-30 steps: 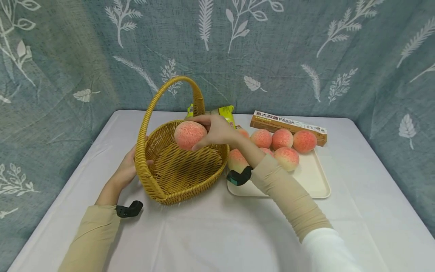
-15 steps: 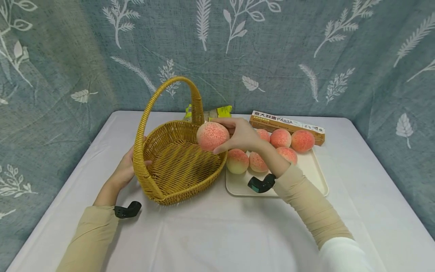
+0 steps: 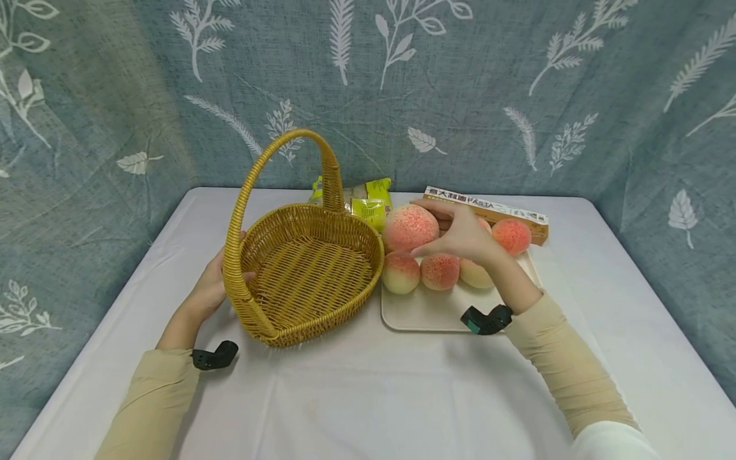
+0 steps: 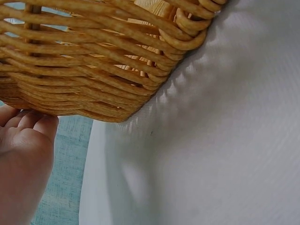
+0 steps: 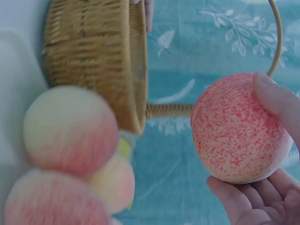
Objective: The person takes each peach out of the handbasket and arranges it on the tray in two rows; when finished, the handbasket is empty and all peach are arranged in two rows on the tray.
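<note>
A speckled pink peach (image 3: 411,228) is pinched between the thumb and fingers of my right hand (image 3: 462,237), held up over the back left of the tray. The right wrist view has the same peach (image 5: 241,129) with the thumb on one side and the fingers on the other. My left hand (image 3: 211,284) grips the left side of a golden wicker basket (image 3: 310,326), a fingertip and the thumb showing over its rim. In the left wrist view the fingers (image 4: 35,123) meet the weave. Bare weave shows across the basket's floor.
Right of the basket, a cream tray (image 3: 425,316) bears several peaches (image 3: 440,272), some hidden behind my right hand. Behind the tray lies a brown pasta box (image 3: 517,217). A yellow-green packet (image 3: 370,207) lies behind the basket. The basket's tall handle (image 3: 247,191) arches high.
My right hand has carried the peach rightward, from over the basket to over the tray. The left hand keeps its place on the basket, which has stayed put.
</note>
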A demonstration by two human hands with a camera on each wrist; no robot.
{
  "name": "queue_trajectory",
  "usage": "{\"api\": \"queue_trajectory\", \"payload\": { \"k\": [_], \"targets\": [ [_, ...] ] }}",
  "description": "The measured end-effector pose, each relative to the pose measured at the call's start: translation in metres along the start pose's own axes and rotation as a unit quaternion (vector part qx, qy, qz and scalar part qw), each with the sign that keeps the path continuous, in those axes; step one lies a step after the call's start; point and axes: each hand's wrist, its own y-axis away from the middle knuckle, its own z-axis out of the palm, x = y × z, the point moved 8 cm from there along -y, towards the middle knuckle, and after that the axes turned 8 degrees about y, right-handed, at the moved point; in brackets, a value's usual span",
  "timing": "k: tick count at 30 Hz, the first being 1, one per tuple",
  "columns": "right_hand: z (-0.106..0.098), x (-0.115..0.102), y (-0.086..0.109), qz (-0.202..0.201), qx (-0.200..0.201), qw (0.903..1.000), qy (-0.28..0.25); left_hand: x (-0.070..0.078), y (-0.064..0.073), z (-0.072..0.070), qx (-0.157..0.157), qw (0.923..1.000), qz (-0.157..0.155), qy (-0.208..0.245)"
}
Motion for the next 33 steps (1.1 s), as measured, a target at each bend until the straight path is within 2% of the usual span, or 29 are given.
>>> {"api": "queue_trajectory", "payload": {
  "k": [6, 14, 22, 26, 33],
  "targets": [
    [-0.023, 0.020, 0.015, 0.029, 0.017, 0.9995, 0.001, -0.001, 0.000, -0.001, -0.002, 1.0000, -0.003, 0.000],
    [-0.053, 0.039, 0.039, 0.092, 0.054, 0.9942, 0.012, -0.003, -0.001, 0.000, -0.004, 1.0000, -0.008, 0.004],
    [-0.067, 0.058, 0.056, 0.090, 0.082, 0.9925, -0.002, -0.007, -0.001, -0.002, -0.001, 1.0000, -0.006, -0.005],
    [-0.074, 0.069, 0.067, 0.092, 0.099, 0.9908, 0.010, -0.008, -0.002, -0.002, 0.000, 1.0000, -0.006, -0.003],
    [-0.089, 0.086, 0.085, 0.128, 0.125, 0.9837, 0.022, -0.008, -0.002, -0.002, 0.000, 1.0000, -0.008, -0.003]
  ]
}}
